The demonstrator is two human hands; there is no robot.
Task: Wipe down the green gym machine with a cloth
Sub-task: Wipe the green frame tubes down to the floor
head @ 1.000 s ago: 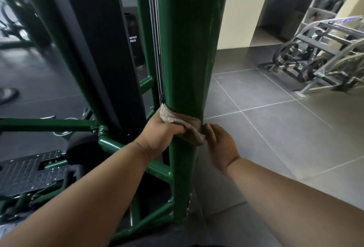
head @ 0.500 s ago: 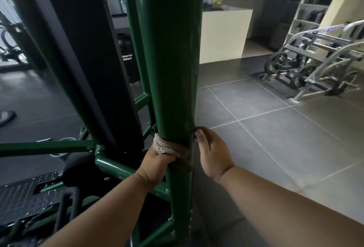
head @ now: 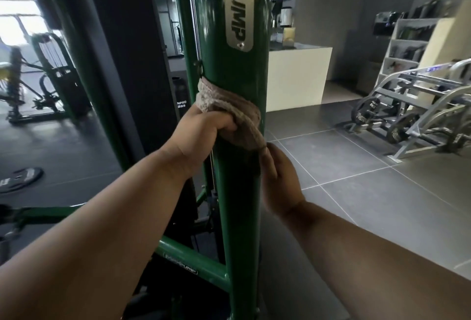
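Closest to the camera, two bare forearms reach in from five and seven o'clock and meet at a thick green post [head: 230,192] that runs upright through the middle of the view. On its left side, the left hand [head: 198,136] has its fingers curled tightly round a bunched beige cloth [head: 229,108], pressing it against the front of the post. The cloth wraps around the post from about nine o'clock to three o'clock, and its loose tail hangs down on the right edge. At four o'clock from the cloth, the right hand [head: 279,179] lies against the right side of the post with its fingers nearly straight and close together; the fingertips touch the cloth's hanging tail, though I cannot tell whether they pinch it.

The post's long axis is vertical, so the wiping stroke probably has to run up or down along it. The left hand is the one carrying the cloth; the right is just below it, placed to steady or take the free end. A silver nameplate [head: 239,13] sits on the post above the cloth at twelve o'clock.

Farther off, a white worktop [head: 298,75] stands at one o'clock, a grey weight rack [head: 413,110] at three o'clock on the tiled floor [head: 356,192], and another green machine [head: 53,77] at ten o'clock.
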